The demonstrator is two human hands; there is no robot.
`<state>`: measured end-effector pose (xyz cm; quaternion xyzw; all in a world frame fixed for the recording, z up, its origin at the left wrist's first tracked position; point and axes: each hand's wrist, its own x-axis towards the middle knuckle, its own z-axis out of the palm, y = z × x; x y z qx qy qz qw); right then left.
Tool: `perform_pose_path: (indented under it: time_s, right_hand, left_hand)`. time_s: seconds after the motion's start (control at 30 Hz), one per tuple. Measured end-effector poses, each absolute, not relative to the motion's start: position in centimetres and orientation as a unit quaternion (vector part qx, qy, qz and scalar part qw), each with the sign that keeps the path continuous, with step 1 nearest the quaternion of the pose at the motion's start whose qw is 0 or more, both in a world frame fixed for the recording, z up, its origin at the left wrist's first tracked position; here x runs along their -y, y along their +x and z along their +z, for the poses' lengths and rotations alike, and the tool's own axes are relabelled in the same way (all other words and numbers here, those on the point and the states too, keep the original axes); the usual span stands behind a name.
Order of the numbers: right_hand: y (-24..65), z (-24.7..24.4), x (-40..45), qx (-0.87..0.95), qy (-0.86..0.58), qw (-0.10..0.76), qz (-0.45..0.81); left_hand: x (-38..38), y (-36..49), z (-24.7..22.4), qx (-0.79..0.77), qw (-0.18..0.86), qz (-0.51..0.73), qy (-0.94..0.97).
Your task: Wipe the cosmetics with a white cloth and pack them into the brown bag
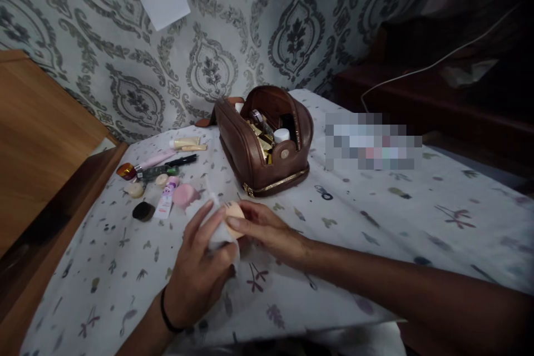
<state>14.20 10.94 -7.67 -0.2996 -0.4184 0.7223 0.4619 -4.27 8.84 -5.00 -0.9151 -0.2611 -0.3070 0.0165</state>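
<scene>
Centre of the frame, slightly below middle: both hands work close together. The right hand (271, 231) grips a cream-coloured round item (235, 219) between thumb and fingers, apparently so that the near face stays exposed. The left hand (200, 267) pinches a thin white wipe (217, 237) against the item's left side; the opposed grips likely steady it.

Upper centre: the brown bag (238, 147) stands upright, its top unzipped, which leaves its contents, including a white-capped container (281, 135), accessible.

Left of frame: the pink jar (186, 195), pink-and-white tube (167, 198) and black-lidded jar (143, 211) rest on the patterned tablecloth (346, 283), presumably spread out for visibility.
</scene>
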Motion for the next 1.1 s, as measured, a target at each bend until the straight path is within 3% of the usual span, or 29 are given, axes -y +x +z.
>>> perform_pose_path:
  time_s: [0.1, 0.37, 0.53, 0.73, 0.87, 0.97, 1.1]
  right_hand:
    - [14.4, -7.4, -10.9, 0.436, -0.327, 0.432, 0.719]
    - [14.9, -7.4, -10.9, 0.504, -0.309, 0.462, 0.661]
    - [15.6, -7.7, -10.7, 0.62, -0.324, 0.463, 0.545]
    - [16.0, -7.6, -10.4, 0.725, -0.295, 0.45, 0.43]
    - [15.9, -7.5, -10.4, 0.702, -0.306, 0.46, 0.45]
    - [15.7, -7.8, -10.4, 0.663, -0.291, 0.475, 0.5]
    - [15.2, -8.4, -10.3, 0.655, -0.266, 0.475, 0.524]
  left_hand:
    - [-8.9, -4.1, -5.5, 0.262, 0.031, -0.311, -0.913]
    - [-9.1, -4.2, -5.4, 0.422, -0.155, -0.347, -0.823]
    - [-9.5, -4.0, -4.8, 0.494, -0.239, -0.322, -0.771]
    - [-10.2, -3.9, -4.4, 0.495, -0.282, -0.3, -0.765]
    - [-10.6, -3.9, -4.2, 0.451, -0.314, -0.347, -0.76]
    - [-10.8, -3.8, -4.2, 0.447, -0.304, -0.381, -0.75]
    - [-11.0, -4.6, -5.6, 0.493, -0.203, -0.368, -0.761]
